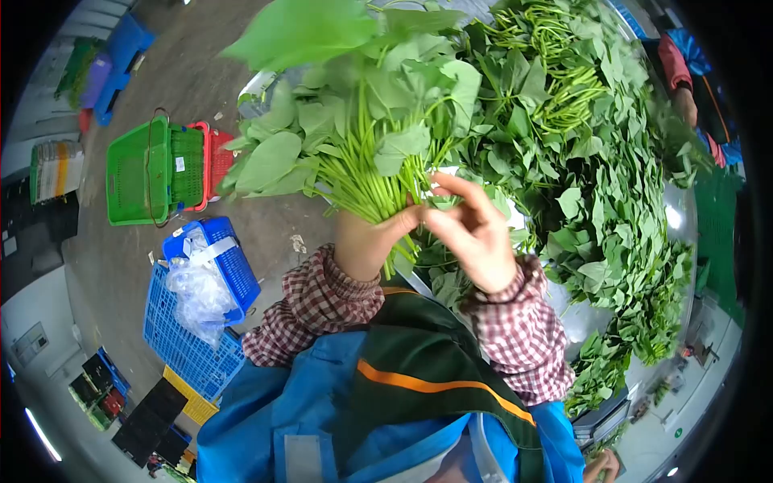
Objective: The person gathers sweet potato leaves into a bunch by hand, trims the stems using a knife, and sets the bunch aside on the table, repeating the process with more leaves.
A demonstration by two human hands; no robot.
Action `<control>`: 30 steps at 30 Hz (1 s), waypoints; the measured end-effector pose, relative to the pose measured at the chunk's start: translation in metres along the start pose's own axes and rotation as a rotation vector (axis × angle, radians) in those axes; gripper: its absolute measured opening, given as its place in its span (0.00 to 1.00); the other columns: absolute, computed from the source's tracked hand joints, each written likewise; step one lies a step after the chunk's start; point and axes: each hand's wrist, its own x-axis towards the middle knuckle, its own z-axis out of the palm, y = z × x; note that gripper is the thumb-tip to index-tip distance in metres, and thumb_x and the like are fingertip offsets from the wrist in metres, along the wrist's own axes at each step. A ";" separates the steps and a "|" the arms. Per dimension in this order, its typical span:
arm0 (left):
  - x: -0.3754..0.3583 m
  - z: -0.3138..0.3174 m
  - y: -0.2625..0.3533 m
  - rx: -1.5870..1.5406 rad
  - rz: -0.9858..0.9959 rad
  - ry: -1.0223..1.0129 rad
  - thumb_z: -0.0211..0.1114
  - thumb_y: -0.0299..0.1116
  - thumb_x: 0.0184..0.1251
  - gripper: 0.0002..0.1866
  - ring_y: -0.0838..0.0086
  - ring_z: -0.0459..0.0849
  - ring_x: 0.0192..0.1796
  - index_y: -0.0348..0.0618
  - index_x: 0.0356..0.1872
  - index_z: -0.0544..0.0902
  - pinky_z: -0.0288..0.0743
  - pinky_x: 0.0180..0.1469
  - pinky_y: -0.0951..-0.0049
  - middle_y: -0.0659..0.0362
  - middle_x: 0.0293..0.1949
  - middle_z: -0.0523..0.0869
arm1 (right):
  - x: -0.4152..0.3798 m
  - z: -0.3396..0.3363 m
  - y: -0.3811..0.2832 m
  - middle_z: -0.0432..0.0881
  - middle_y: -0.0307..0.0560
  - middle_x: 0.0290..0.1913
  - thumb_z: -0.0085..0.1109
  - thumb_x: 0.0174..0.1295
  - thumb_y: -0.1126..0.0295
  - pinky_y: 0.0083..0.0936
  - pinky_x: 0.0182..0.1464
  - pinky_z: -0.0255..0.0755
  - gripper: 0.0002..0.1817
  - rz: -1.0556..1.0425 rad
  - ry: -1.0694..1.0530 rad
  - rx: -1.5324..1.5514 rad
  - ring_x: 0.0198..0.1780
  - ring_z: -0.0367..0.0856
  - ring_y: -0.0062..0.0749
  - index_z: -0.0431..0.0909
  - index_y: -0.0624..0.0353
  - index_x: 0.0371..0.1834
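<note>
My left hand (pixel 372 241) is wrapped round the stems of a bunch of sweet potato leaves (pixel 362 153), holding it up in front of me. The broad green leaves fan out away from me, and the cut stem ends stick out below the fist. Beside the stems is my right hand (pixel 479 237), its thumb and forefinger bent and apart at the bunch's right edge. The right thumb lies close to the left thumb. To the right, a big heap of the same greens (pixel 596 209) covers the metal table (pixel 576 318).
On the floor at left stand a green basket (pixel 137 173), a red basket (pixel 219 161) and blue crates (pixel 189 346) with clear plastic bags (pixel 200 286). Across the table, a co-worker's hand (pixel 686 106) is near the greens. Another hand (pixel 602 465) shows at bottom right.
</note>
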 end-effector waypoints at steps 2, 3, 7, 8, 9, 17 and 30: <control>-0.001 -0.004 -0.005 -0.007 -0.074 -0.035 0.64 0.21 0.52 0.09 0.78 0.78 0.34 0.36 0.36 0.77 0.72 0.36 0.80 0.62 0.33 0.80 | 0.006 0.007 -0.005 0.76 0.43 0.36 0.59 0.55 0.72 0.13 0.26 0.65 0.15 0.041 -0.030 0.174 0.23 0.70 0.18 0.74 0.65 0.45; 0.002 -0.010 -0.005 -0.065 -0.088 -0.051 0.63 0.20 0.53 0.12 0.77 0.78 0.36 0.37 0.39 0.75 0.72 0.37 0.79 0.60 0.34 0.79 | 0.005 0.010 -0.003 0.77 0.44 0.36 0.58 0.56 0.72 0.13 0.25 0.65 0.13 0.151 0.002 0.442 0.22 0.70 0.18 0.75 0.66 0.43; 0.010 -0.028 -0.006 -0.294 -0.131 0.098 0.58 0.20 0.56 0.15 0.72 0.77 0.39 0.38 0.46 0.70 0.74 0.38 0.76 0.56 0.35 0.78 | -0.016 -0.017 0.043 0.80 0.49 0.34 0.52 0.59 0.76 0.15 0.21 0.66 0.07 0.224 -0.472 1.114 0.17 0.71 0.23 0.75 0.68 0.38; 0.015 -0.028 0.010 -0.392 -0.173 0.210 0.58 0.21 0.57 0.15 0.72 0.77 0.38 0.37 0.46 0.70 0.75 0.37 0.75 0.56 0.36 0.78 | -0.018 -0.038 0.042 0.81 0.47 0.31 0.52 0.59 0.74 0.14 0.23 0.67 0.07 0.347 -0.653 0.649 0.18 0.75 0.23 0.76 0.66 0.38; 0.020 -0.029 0.021 -0.490 -0.213 0.318 0.57 0.21 0.58 0.14 0.71 0.77 0.38 0.37 0.46 0.70 0.75 0.37 0.74 0.55 0.36 0.78 | -0.018 -0.043 0.036 0.81 0.48 0.30 0.56 0.58 0.71 0.18 0.26 0.71 0.09 0.590 -0.715 0.181 0.24 0.79 0.25 0.77 0.64 0.39; 0.032 -0.046 -0.039 -0.432 -0.223 0.302 0.60 0.22 0.57 0.13 0.74 0.77 0.32 0.38 0.44 0.73 0.75 0.34 0.74 0.54 0.35 0.79 | 0.087 -0.020 0.109 0.78 0.53 0.40 0.59 0.53 0.57 0.33 0.42 0.71 0.16 0.181 0.043 -1.047 0.37 0.78 0.43 0.79 0.59 0.35; 0.003 -0.001 -0.019 -0.164 -0.030 0.142 0.61 0.20 0.56 0.16 0.72 0.79 0.36 0.33 0.46 0.70 0.76 0.38 0.73 0.53 0.35 0.80 | 0.015 -0.034 0.026 0.74 0.35 0.20 0.57 0.58 0.73 0.11 0.17 0.60 0.06 0.186 0.166 0.203 0.16 0.68 0.14 0.74 0.63 0.34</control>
